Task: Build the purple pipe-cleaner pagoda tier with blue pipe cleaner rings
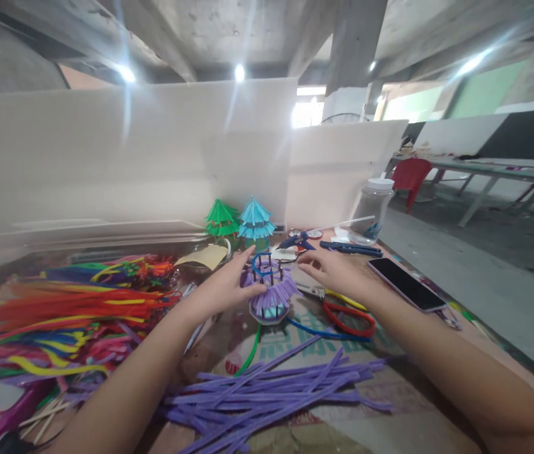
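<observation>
A small purple pagoda-like model (pixel 273 291), with a fringed pipe-cleaner roof and dark posts, stands upright on the table in front of me. A blue pipe-cleaner ring (pixel 258 263) sits around its upper posts. At its left side, my left hand (pixel 232 280) is on the model, thumb across the purple roof and the other fingers partly hidden. My right hand (pixel 326 268) hovers just right of the model, fingers bent and apart, with nothing visible in them. Below lie loose purple pipe cleaners (pixel 267 400). Pliers with red and yellow handles (pixel 349 318) lie under my right forearm.
Behind the model stand green (pixel 222 217) and light-blue (pixel 255 221) pagoda-like models. A glue gun (pixel 297 241), a dark-blue cutter (pixel 349 248), a clear bottle (pixel 371 211) and a phone (pixel 406 285) lie or stand to the right. Coloured pipe cleaners (pixel 72 309) cover the left side.
</observation>
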`<state>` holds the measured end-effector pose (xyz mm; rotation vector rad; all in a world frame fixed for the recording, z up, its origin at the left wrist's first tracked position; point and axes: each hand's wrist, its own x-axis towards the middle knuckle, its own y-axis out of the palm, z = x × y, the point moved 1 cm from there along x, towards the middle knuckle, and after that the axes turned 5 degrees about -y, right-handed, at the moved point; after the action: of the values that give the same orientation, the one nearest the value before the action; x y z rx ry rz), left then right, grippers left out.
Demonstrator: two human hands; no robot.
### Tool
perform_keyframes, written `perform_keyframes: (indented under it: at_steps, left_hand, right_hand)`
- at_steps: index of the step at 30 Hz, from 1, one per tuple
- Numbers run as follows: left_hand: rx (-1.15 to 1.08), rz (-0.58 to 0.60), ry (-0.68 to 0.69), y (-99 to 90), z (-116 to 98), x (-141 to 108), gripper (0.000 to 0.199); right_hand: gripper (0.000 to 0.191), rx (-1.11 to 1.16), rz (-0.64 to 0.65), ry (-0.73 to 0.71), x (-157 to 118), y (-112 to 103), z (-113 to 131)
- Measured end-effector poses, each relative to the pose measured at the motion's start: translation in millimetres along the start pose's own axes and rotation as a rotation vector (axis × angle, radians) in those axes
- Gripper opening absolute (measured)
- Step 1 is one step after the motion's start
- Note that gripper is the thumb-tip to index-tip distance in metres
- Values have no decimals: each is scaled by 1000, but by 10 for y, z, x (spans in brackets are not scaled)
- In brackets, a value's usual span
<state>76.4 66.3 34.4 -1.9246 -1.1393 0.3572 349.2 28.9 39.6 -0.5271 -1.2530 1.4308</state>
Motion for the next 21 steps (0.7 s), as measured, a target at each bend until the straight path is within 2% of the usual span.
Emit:
perform_keyframes:
  at_steps: [5,8,11,16,19,21]
  left_hand:
    - [-120,65,-31,-23,52,-10,105]
    - [-119,44,-16,-10,55,-50,102]
    - [-94,-47,-1,-14,71,-126,91]
    - [24,-278,-91,-197,101,-309,48]
    - [73,-379,-173,-264,89,-419,43]
    - [112,-412,-209,-214,70,-488,43]
  right_hand:
    - [25,13,40,-68,-7,243,-107]
    - [25,6,38,-102,-103,319,-146]
    - [30,-32,4,-92,-238,360,-248]
    - [31,-90,10,-66,-377,431,-554]
    - [29,-120,16,-73,-367,494,-696]
    - [29,-147,2,-80,-340,535,-742]
